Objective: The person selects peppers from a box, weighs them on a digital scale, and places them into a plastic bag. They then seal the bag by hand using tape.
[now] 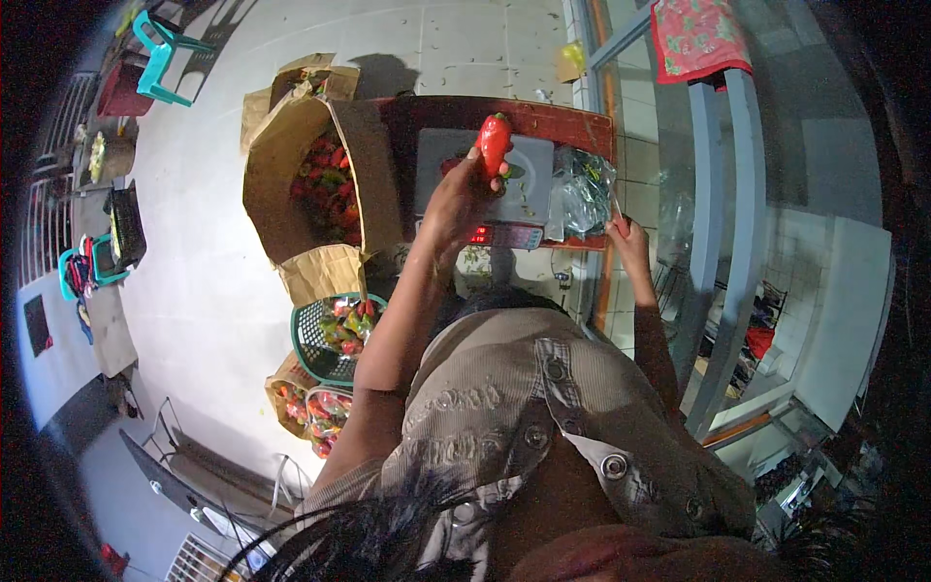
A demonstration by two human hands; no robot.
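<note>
My left hand [465,189] grips a large red pepper [495,140] with a green stem end, held above the platform of a digital scale [537,156]. The scale has a lit red display [478,234] and stands on a dark red wooden table [560,116]. Green trimmings [524,200] lie on its platform, and part of another dark red thing shows behind my left hand. At the table's right edge, my right hand [630,238] holds a slim tool with a reddish handle [617,225], apparently a knife. Beside it lies a clear plastic bag [574,207] with green pieces inside.
Left of the table stands a large open cardboard box [280,167] with red and green peppers. Nearer me are a green plastic basket [309,349] holding bagged peppers and a paper bag [280,400] of peppers. Grey posts [742,182] rise at right; a teal chair [156,69] stands far left.
</note>
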